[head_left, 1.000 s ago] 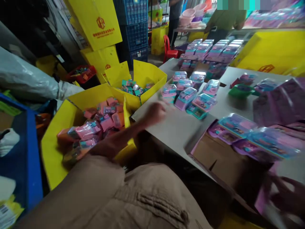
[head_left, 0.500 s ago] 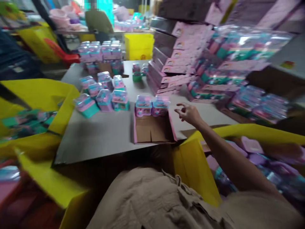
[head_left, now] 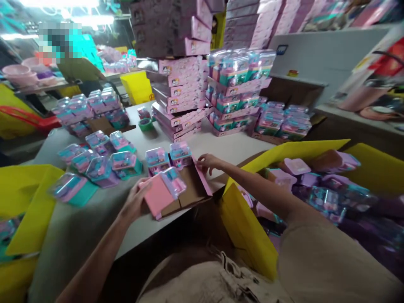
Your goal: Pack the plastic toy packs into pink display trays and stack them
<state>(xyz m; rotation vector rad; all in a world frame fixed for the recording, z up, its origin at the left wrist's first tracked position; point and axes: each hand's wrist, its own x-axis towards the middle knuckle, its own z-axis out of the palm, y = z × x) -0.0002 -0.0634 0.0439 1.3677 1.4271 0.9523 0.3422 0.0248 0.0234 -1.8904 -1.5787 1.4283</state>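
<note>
My left hand [head_left: 135,200] grips a small pink toy box with a clear lid [head_left: 159,194], tilted above the front left of a cardboard tray [head_left: 192,181]. Two similar lidded boxes stand side by side in the tray's back end, one of them a toy box [head_left: 180,154] at the right. At the tray's pink right wall is my right hand [head_left: 211,163], its fingers bent and apart; whether they touch the wall I cannot tell. Loose lidded boxes [head_left: 101,168] in teal, pink and purple sit on the table left of the tray.
Pink display cartons [head_left: 186,88] are stacked behind the tray, beside filled trays [head_left: 241,92]. Green tape [head_left: 145,124] lies farther back. A yellow bin [head_left: 249,227] of boxes stands at right, another yellow bin [head_left: 30,198] at left. A person [head_left: 78,73] is in the background.
The view has swung right. My left hand has come into view with a pink toy box over the tray. My right hand has moved closer to the tray's right wall.
</note>
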